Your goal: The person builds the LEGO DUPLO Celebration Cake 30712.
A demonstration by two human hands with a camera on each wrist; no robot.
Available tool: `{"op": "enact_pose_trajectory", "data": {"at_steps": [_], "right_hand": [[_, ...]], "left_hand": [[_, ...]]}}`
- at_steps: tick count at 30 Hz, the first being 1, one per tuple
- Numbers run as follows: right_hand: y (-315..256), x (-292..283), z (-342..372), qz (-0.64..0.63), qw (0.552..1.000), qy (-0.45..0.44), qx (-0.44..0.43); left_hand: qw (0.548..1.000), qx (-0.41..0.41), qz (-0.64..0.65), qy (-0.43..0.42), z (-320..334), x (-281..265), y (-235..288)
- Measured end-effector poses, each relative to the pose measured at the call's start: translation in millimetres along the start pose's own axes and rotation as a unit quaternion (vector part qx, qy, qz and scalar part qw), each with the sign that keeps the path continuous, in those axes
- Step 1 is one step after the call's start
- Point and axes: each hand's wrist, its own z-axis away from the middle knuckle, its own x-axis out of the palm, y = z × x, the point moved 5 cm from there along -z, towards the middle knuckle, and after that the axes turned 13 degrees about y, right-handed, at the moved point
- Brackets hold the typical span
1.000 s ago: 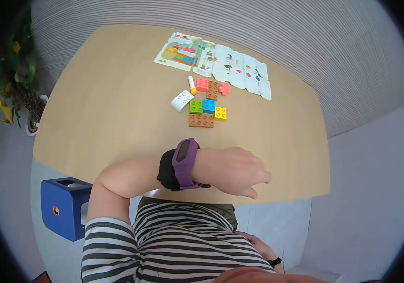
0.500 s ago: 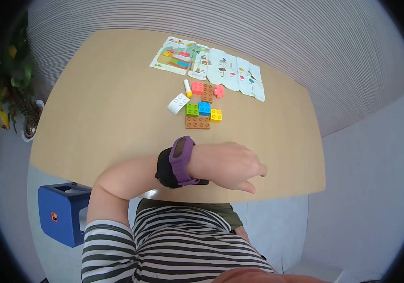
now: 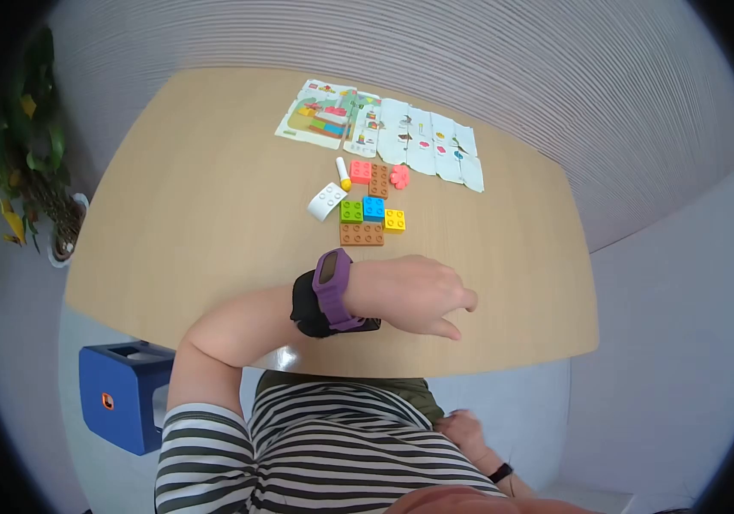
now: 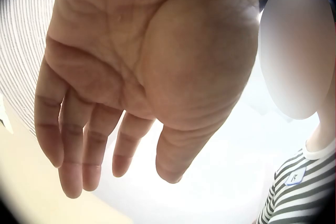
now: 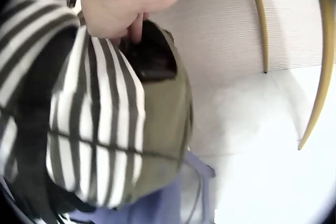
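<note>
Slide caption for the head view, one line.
Left hand hovering above the table, with colorful building bricks and an unfolded instruction sheet beyond.

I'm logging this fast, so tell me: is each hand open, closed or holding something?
Left hand: open, holding nothing.
Right hand: cannot tell; its fingers are partly out of sight.

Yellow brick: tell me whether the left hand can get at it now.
Probably yes: the left hand looks empty, and only bare tabletop shows between it and the yellow brick.
</note>
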Motion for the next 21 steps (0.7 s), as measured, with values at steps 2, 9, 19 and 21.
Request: {"op": "enact_pose_trajectory", "data": {"at_steps": [2, 9, 19, 21], "right_hand": [[-5.6, -33.4, -54.7, 0.051, 0.995, 0.078, -0.043], [21.2, -119.8, -250.9, 0.158, 0.972, 0.148, -0.093], [174.7, -56.2, -481.2, 0.253, 0.963, 0.068, 0.070], [157.3, -48.5, -486.0, 0.288, 0.951, 0.060, 0.091]], "left_hand": [[1.000, -0.026, 0.004, 0.007, -2.2, -2.8, -7.7], [0.977, -0.130, -0.109, 0.127, -10.0, -46.0, -44.8], [0.781, -0.251, -0.490, 0.295, 6.1, -185.6, -192.2], [0.759, -0.261, -0.518, 0.295, 22.2, -193.7, -213.4]]}}
